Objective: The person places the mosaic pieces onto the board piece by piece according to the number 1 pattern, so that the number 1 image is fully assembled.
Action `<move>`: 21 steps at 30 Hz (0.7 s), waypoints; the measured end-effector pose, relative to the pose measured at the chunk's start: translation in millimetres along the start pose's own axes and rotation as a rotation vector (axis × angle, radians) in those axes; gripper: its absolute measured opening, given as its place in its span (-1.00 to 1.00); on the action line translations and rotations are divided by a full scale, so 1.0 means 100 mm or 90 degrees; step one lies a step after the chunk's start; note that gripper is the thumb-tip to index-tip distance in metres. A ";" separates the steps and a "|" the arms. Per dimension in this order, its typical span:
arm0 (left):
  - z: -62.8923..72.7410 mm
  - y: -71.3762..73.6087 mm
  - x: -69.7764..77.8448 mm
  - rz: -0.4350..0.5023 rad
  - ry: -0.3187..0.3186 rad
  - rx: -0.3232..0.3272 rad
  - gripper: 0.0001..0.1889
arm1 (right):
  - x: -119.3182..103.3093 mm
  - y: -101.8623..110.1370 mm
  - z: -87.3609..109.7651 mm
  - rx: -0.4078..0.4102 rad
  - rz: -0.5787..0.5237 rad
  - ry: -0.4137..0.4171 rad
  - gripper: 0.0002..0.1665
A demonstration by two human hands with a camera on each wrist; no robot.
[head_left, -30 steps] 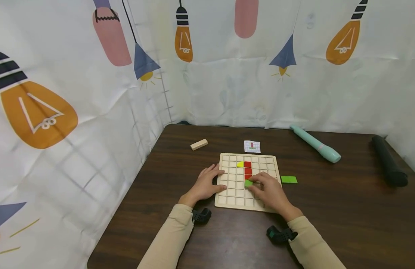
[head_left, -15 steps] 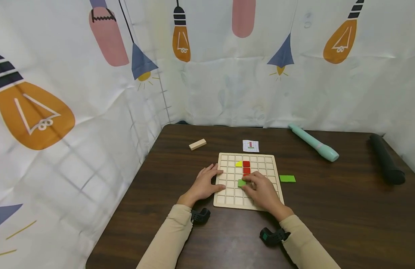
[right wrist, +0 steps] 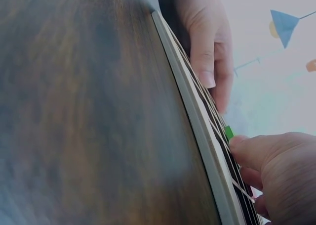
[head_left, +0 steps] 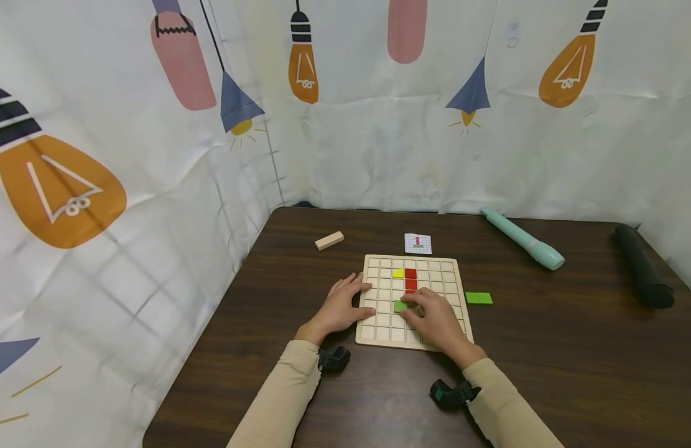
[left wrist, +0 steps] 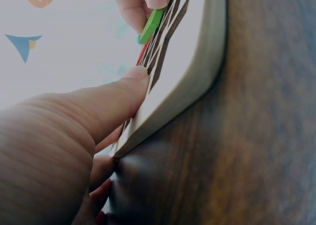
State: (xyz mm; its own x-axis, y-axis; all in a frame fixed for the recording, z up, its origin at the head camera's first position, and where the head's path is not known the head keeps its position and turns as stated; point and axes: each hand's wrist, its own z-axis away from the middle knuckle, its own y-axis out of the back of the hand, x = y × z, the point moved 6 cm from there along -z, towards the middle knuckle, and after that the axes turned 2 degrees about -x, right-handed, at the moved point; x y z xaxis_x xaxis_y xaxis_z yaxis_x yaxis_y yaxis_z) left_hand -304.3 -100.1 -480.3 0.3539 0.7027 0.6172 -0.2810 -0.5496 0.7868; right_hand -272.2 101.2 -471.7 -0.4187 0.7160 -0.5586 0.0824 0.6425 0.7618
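On the table lies a wooden grid board [head_left: 379, 333] with raised lines. My right hand [head_left: 437, 317] pinches a small green square tile [head_left: 400, 306] between thumb and fingers, low over the board's middle. In the left wrist view this green tile [left wrist: 151, 26] is tilted against the board's surface. Just beyond the fingers is a column of red tiles [head_left: 410, 279], its near end covered by the hand. A yellow triangular tile [head_left: 398, 273] sits left of the top red one. My left hand [head_left: 336, 308] rests at the board's left edge, fingers spread, thumb [left wrist: 118, 99] on its top.
Right of the board lies a green strip [head_left: 479, 298]. A small printed grid card [head_left: 418, 243] is behind it, with a wooden block [head_left: 329, 241] to the left. Farther right are a mint-coloured tube [head_left: 521, 238] and a black cylinder [head_left: 643, 264]. A patterned curtain [head_left: 373, 149] borders the table.
My right hand has moved left across the board with the green tile, from just below the red column to a spot left of it. The left hand has stayed at the edge.
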 end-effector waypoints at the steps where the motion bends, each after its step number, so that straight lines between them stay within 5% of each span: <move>1: 0.00 0.00 0.00 -0.001 0.000 0.000 -0.37 | -0.01 0.00 0.00 0.003 0.003 0.004 -0.73; 21: 0.01 0.01 0.03 -0.001 -0.002 0.003 -0.39 | -0.08 0.01 -0.01 0.017 0.031 0.036 -0.74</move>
State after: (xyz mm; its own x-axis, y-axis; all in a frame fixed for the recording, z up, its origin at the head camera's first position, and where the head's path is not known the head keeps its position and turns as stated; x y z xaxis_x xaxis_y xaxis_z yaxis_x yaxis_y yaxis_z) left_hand -302.7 -98.7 -478.0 0.3566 0.7021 0.6163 -0.2761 -0.5510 0.7875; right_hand -269.6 96.3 -466.3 -0.4635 0.7306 -0.5015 0.1277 0.6151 0.7781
